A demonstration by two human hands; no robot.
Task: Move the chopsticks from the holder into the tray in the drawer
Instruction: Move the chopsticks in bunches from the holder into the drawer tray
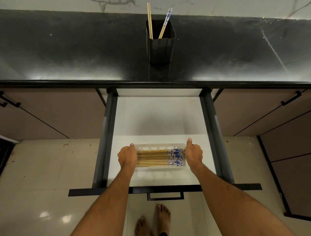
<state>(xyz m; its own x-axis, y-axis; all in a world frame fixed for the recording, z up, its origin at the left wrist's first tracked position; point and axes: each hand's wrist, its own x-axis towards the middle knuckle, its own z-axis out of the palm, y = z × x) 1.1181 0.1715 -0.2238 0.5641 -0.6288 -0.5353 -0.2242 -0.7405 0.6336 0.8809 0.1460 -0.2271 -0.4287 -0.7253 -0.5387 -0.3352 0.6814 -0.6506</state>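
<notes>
A clear plastic tray [157, 147] lies in the open white drawer [158, 114], near its front. Several wooden chopsticks [152, 158] with blue-and-white patterned ends lie side by side in it. My left hand [127, 156] grips the tray's left end and my right hand [194, 152] grips its right end, thumbs over the far rim. On the black counter stands a black square holder [160, 47]. Two plain chopsticks [149, 21] lean at its left and a blue-patterned pair [165, 23] leans at its right.
The drawer front with its handle [165, 196] sticks out toward me over the tiled floor, where my bare feet [153, 224] stand. Brown cabinet doors with black handles flank the drawer. The black counter [78, 50] runs along a marble wall.
</notes>
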